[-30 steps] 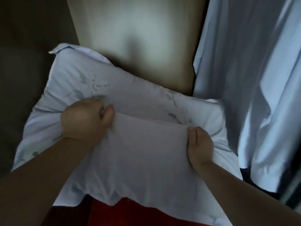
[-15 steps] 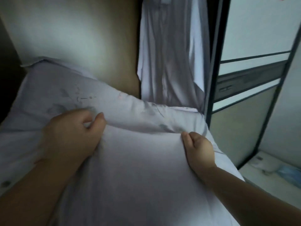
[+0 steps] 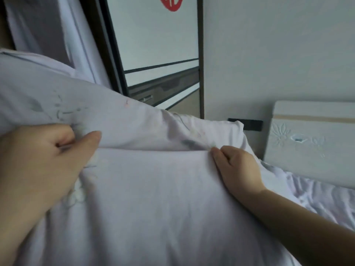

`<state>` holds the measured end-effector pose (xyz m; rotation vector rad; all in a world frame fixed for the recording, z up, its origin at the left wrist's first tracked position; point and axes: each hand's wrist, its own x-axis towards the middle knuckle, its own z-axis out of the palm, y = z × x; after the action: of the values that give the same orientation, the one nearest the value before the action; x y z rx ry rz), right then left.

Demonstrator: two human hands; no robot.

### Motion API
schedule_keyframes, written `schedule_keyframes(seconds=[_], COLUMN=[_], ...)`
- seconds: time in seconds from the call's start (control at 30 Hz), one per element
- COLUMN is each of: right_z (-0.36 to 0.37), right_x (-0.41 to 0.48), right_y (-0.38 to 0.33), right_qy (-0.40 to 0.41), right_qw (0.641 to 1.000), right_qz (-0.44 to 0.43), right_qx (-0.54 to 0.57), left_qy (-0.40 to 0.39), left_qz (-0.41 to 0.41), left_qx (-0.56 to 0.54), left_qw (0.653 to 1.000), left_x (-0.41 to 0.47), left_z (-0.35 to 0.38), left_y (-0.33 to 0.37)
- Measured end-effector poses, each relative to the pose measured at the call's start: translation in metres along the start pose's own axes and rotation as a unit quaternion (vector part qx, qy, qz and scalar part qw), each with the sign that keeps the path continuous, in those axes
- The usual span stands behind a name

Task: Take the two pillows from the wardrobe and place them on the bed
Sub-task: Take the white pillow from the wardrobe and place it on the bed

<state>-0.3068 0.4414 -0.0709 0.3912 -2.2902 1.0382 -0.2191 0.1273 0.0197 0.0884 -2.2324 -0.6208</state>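
I hold two pale lilac pillows stacked against me. The plain near pillow (image 3: pixel 149 204) fills the lower view. Behind it rises the far pillow (image 3: pixel 119 120), printed with faint grey leaves. My left hand (image 3: pixel 48 156) grips the fabric at the pillows' left side, fingers curled in. My right hand (image 3: pixel 236 167) pinches the near pillow's upper right edge. The bed (image 3: pixel 322 200), with a crumpled white sheet, lies at the lower right beneath a white headboard (image 3: pixel 311 139). The pillows' undersides are hidden.
The wardrobe's dark-framed sliding door (image 3: pixel 159 54) stands at upper centre, with hanging pale clothes (image 3: pixel 48 35) at the upper left. A white wall (image 3: pixel 269 54) is to the right, carrying a dark switch panel (image 3: pixel 249 124) beside the headboard.
The view has swung right, away from the wardrobe interior; the sliding door, wall, headboard and bed have come into sight. Both hands keep the same grip on the pillows.
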Motion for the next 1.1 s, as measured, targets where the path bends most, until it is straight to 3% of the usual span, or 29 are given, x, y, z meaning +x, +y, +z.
schedule_keyframes(seconds=[0.17, 0.43, 0.6, 0.83, 0.97, 1.1], right_z=[-0.052, -0.132, -0.182, -0.237, -0.244, -0.242], right_x=[0.018, 0.024, 0.028, 0.026, 0.021, 0.023], right_y=[0.090, 0.254, 0.349, 0.440, 0.476, 0.508], right_qy=[0.053, 0.111, 0.137, 0.098, 0.041, 0.001], right_qw=[0.987, 0.930, 0.889, 0.837, 0.809, 0.795], right_qz=[0.100, 0.250, 0.292, 0.340, 0.361, 0.380], right_qx=[-0.115, -0.244, -0.325, -0.418, -0.462, -0.473], left_qy=[0.001, -0.134, -0.225, -0.419, -0.467, -0.467], left_qz=[0.098, 0.192, 0.222, 0.287, 0.330, 0.366], left_qx=[0.034, -0.080, -0.135, -0.123, -0.097, -0.100], left_qw=[0.995, 0.969, 0.939, 0.852, 0.815, 0.799], left_x=[0.034, 0.062, 0.064, 0.041, 0.027, 0.019], left_z=[0.103, 0.312, 0.432, 0.561, 0.616, 0.667], left_y=[0.096, 0.204, 0.268, 0.315, 0.329, 0.343])
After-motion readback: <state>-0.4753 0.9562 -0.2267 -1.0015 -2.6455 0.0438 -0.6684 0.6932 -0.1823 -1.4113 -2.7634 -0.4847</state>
